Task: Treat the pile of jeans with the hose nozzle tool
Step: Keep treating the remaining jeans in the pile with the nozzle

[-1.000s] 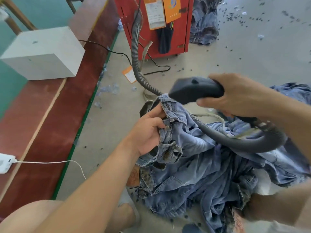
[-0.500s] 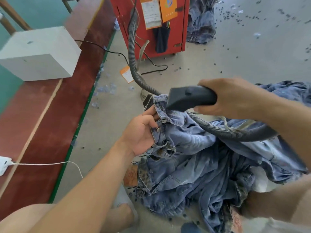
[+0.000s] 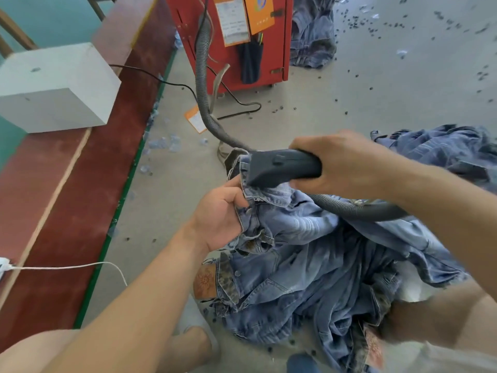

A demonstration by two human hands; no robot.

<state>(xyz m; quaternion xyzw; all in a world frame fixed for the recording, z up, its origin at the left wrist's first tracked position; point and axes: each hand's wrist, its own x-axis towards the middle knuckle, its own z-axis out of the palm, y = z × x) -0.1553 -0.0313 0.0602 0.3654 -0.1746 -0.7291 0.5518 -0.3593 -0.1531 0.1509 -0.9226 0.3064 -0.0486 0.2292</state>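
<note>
A heap of blue jeans (image 3: 309,265) lies on the concrete floor in front of me. My left hand (image 3: 220,216) grips a bunched waistband of the top pair and lifts it. My right hand (image 3: 341,165) holds the dark grey hose nozzle tool (image 3: 282,168), whose flat mouth presses down on the raised denim just above my left fingers. Its ribbed grey hose (image 3: 204,98) loops under my right forearm and runs back to the red machine (image 3: 231,39).
A red-brown bench (image 3: 67,211) with a white box (image 3: 53,87) runs along the left. A white cable (image 3: 67,266) crosses it. More jeans (image 3: 441,149) lie at the right and others (image 3: 312,36) behind the machine. Small dark scraps litter the floor.
The nozzle has come down from above the jeans and now presses on the waistband held by my left hand. My left hand keeps its grip.
</note>
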